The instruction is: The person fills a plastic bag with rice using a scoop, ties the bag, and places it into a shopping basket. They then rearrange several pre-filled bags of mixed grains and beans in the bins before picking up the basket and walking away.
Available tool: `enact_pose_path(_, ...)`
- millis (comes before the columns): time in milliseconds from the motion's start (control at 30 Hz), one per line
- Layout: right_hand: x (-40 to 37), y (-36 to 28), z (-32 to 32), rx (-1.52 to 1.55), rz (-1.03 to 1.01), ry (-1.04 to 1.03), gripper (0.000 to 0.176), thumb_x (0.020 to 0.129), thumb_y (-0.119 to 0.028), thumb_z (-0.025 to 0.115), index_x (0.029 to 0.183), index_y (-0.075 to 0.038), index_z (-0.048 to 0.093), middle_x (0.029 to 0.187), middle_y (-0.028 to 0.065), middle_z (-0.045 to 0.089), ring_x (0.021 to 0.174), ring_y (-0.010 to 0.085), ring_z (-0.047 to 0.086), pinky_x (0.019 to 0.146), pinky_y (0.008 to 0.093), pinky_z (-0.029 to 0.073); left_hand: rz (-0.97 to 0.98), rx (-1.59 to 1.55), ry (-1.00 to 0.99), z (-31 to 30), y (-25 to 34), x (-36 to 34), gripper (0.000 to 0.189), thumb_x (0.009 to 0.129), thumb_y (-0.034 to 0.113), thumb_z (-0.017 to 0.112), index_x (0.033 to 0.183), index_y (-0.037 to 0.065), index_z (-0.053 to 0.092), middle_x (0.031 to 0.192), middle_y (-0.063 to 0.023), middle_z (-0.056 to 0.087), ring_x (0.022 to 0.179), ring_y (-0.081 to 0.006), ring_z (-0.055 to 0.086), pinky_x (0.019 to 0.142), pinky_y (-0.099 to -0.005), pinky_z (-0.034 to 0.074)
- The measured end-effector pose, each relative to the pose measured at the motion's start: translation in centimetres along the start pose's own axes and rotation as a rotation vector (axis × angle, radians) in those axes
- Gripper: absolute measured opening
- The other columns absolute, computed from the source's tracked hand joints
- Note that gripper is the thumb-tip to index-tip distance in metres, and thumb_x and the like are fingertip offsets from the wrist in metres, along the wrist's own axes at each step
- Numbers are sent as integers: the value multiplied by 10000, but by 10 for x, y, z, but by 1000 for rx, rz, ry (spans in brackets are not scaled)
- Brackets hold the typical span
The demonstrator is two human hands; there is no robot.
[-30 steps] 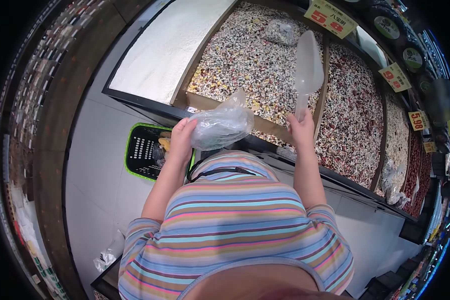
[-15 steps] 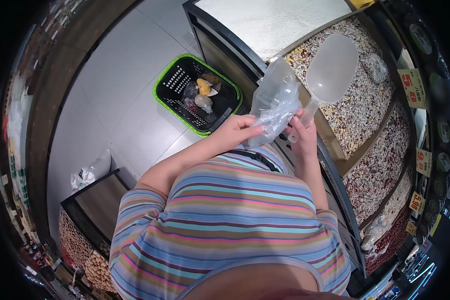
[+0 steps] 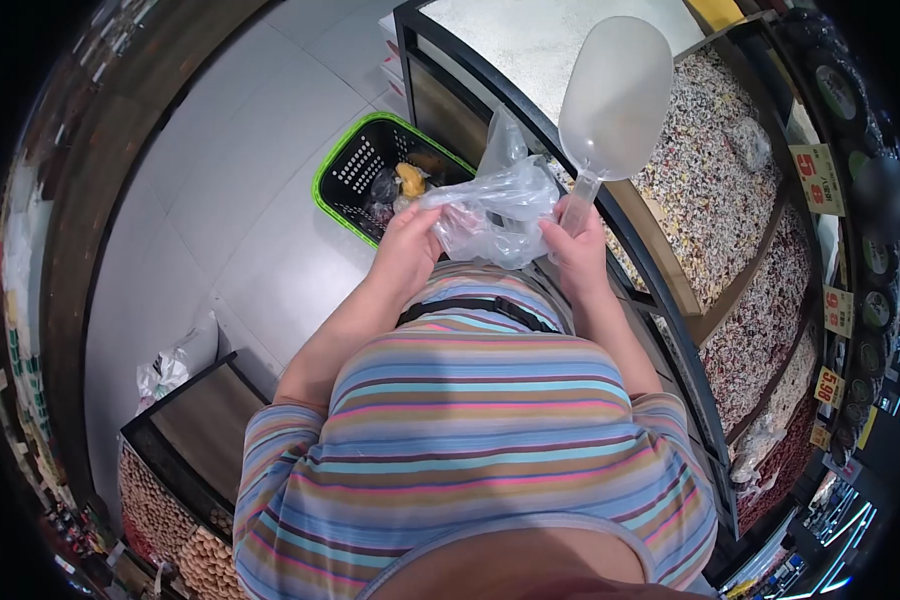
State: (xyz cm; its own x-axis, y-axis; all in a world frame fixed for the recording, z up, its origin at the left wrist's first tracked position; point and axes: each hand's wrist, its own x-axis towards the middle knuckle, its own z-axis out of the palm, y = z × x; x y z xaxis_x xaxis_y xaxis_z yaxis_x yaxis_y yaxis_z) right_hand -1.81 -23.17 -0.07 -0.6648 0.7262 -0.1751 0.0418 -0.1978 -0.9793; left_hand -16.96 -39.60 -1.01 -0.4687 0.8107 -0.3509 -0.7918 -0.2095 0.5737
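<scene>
A clear plastic bag (image 3: pixel 505 210) stretches between my two hands in front of my waist. My left hand (image 3: pixel 410 240) pinches its left side. In my right hand (image 3: pixel 578 245) is the handle of a translucent plastic scoop (image 3: pixel 618 100), and those fingers also touch the bag's right edge. The scoop points away from me, bowl up, over the bins, and no grain shows in it. Behind the bag, partly hidden by it, stands a black shopping basket (image 3: pixel 345 165) with a green rim on the floor.
To the right, a bin of mixed grains and beans (image 3: pixel 715 190) sits beside a bin of white grain (image 3: pixel 530 50), with price tags (image 3: pixel 816 180) along the far edge. Another stand with nuts (image 3: pixel 155 495) is at lower left. Small bagged goods (image 3: pixel 410 180) lie in the basket.
My left hand has moved left, spreading the bag sideways between my hands. The scoop has shifted left and away from me, still in my right hand.
</scene>
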Motion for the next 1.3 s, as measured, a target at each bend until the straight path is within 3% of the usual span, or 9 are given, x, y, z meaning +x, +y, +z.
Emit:
enact_pose_path(100, 9, 5, 2, -103, -22, -33, 310, 750, -57, 677, 998, -43, 491, 835, 26, 540, 734, 96, 540, 643, 257, 454, 75, -295, -330, -30, 14, 10, 358, 954, 237, 383, 1175, -10, 520, 1131, -145, 598, 1056, -279, 568, 975, -431, 408)
enact_pose_path(233, 17, -2, 7, -116, 24, -30, 302, 749, -48, 670, 992, -32, 492, 811, 38, 546, 677, 104, 546, 588, 256, 458, -66, -246, 197, 7, 40, 2, 198, 927, 191, 447, 1000, 48, 561, 905, -59, 607, 840, -172, 589, 823, -337, 477)
enact_pose_path(333, 27, -10, 2, -115, 14, 41, 302, 745, -16, 639, 1002, -32, 482, 846, 46, 546, 696, 122, 548, 601, 260, 453, -99, -195, 62, -14, 26, 14, 199, 904, 156, 500, 1056, 35, 545, 893, -40, 578, 815, -140, 565, 789, -310, 480)
enact_pose_path(500, 53, -15, -26, 9, -51, 192, 306, 717, 7, 575, 1004, -39, 478, 857, 45, 539, 743, 132, 545, 663, 281, 450, -113, 514, -161, 23, 14, 19, 397, 784, 80, 668, 1152, 5, 538, 1015, -32, 594, 940, -131, 556, 866, -272, 427)
enact_pose_path(633, 75, -17, -51, 82, -50, 201, 318, 716, -16, 617, 1001, -33, 477, 846, 49, 531, 710, 132, 538, 609, 263, 441, -125, 791, -214, 45, -4, 45, 290, 848, 130, 625, 1102, -9, 602, 1010, -38, 632, 856, -63, 541, 786, -210, 424)
enact_pose_path(800, 98, -19, -83, 135, -48, 217, 314, 717, -1, 614, 997, -30, 475, 836, 58, 541, 690, 144, 546, 585, 265, 448, -156, 547, 44, 49, -6, 84, 171, 877, 104, 557, 1004, 10, 624, 875, -25, 637, 798, -102, 584, 731, -233, 457)
enact_pose_path(933, 113, -27, -115, 171, 5, 187, 298, 748, -14, 638, 996, -24, 472, 812, 61, 552, 644, 142, 552, 552, 265, 457, 47, 199, 172, 47, -2, 116, 205, 884, 42, 485, 1070, -4, 559, 983, -78, 612, 875, -163, 601, 765, -302, 496)
enact_pose_path(1067, 126, -26, -144, 217, 57, 211, 285, 789, -39, 642, 1013, -17, 467, 789, 59, 555, 594, 132, 544, 530, 254, 456, 190, -16, 314, 60, 30, 143, 289, 952, 193, 435, 1146, -11, 500, 1076, -119, 585, 965, -233, 593, 793, -353, 510)
enact_pose_path(1300, 145, -27, -190, 94, 59, 233, 340, 810, -63, 644, 1099, -8, 473, 794, 53, 561, 569, 108, 518, 484, 221, 430, 370, 28, 418, 61, 44, 171, 379, 979, 286, 381, 1226, 3, 436, 1166, -137, 552, 1035, -258, 574, 872, -402, 502)
